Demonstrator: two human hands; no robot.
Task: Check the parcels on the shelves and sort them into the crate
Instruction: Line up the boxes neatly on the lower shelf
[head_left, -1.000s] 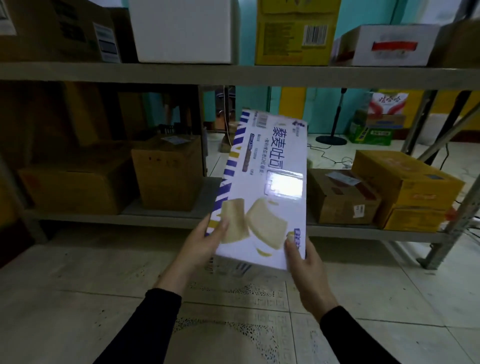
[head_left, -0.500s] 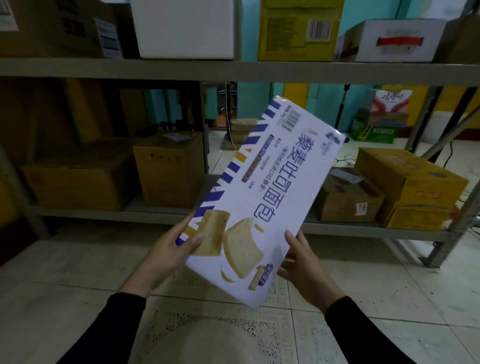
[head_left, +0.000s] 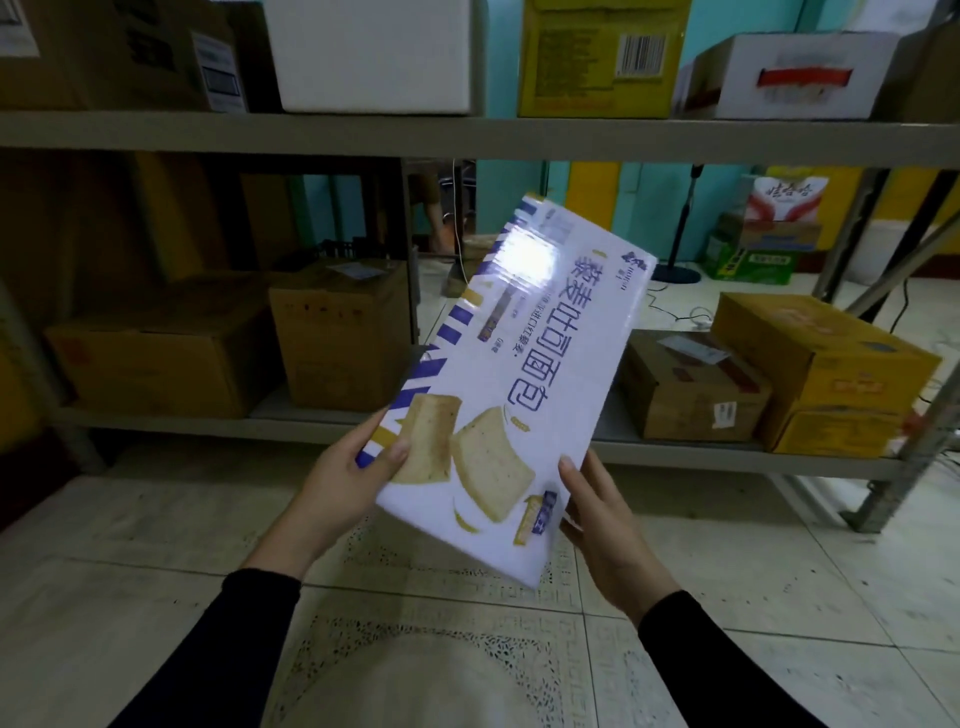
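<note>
Both hands tilt the bread box (head_left: 524, 384) for checking.
Left hand (head_left: 337, 483) at 9 o'clock and right hand (head_left: 602, 519) at 3 grip its lower edges; steady it, read the label.

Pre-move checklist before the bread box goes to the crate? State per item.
1. Left hand has a grip on the bread box: ok, thumb on the printed face at the near left edge.
2. Right hand supports the box: ok, at the near right edge, fingers mostly behind it.
3. Box off the lower shelf: ok, held in the air in front of it.
4. Printed face readable: not ok, glare covers the far end.
5. Shipping label found: cannot tell, none visible on this face.
6. Crate located: cannot tell, none clearly in view.
</note>
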